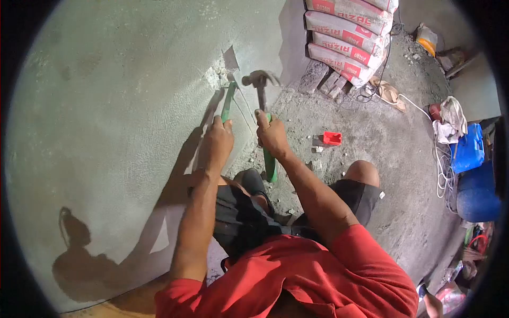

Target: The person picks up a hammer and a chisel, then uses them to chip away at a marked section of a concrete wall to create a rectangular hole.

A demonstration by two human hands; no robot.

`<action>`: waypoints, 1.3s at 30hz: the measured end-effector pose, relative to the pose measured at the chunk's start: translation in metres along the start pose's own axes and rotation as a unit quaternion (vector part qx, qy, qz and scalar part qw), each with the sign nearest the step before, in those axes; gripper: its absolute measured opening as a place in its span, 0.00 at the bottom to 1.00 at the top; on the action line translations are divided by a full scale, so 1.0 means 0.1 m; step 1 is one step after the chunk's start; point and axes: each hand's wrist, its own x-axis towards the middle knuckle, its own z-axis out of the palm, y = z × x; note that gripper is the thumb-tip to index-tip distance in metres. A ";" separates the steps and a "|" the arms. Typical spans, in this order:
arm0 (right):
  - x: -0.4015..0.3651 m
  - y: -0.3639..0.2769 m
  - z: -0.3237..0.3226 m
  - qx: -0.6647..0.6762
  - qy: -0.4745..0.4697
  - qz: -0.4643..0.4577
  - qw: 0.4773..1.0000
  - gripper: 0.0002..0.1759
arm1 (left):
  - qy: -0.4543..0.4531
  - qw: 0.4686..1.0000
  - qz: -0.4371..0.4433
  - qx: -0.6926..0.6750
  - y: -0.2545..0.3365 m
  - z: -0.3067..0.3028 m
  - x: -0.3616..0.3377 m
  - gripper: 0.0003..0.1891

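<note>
My left hand (218,139) is wrapped around a green chisel (229,100), which slants up to a chipped patch (216,75) in the grey plastered wall (122,95). In my right hand (272,132) is a claw hammer (261,85), gripped partway along its handle, whose green end hangs below the fist. The hammer's dark metal head is raised just right of the chisel's upper end. A dark rectangular mark (230,58) shows on the wall above the chipped patch.
A small red box (332,138) lies on the rubble-strewn concrete floor (403,175). Stacked cement bags (347,42) stand against the wall ahead. On the right are a blue jerrycan (467,148), a blue drum (479,193) and a white cable (441,172). My foot (253,183) is close to the wall.
</note>
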 end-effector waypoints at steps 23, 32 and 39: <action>-0.29 0.08 -0.74 -0.089 -0.013 0.039 0.995 0.29 | -0.154 0.839 -0.169 -0.494 -0.05 -0.66 0.28 0.21; -0.45 -0.24 -0.72 -0.093 -0.047 0.013 0.994 0.31 | -0.066 0.994 0.014 0.088 0.12 -0.54 0.35 0.16; -0.47 -0.50 -0.82 -0.035 -0.029 -0.037 0.998 0.29 | 0.077 0.994 0.077 0.024 0.12 -0.56 0.06 0.16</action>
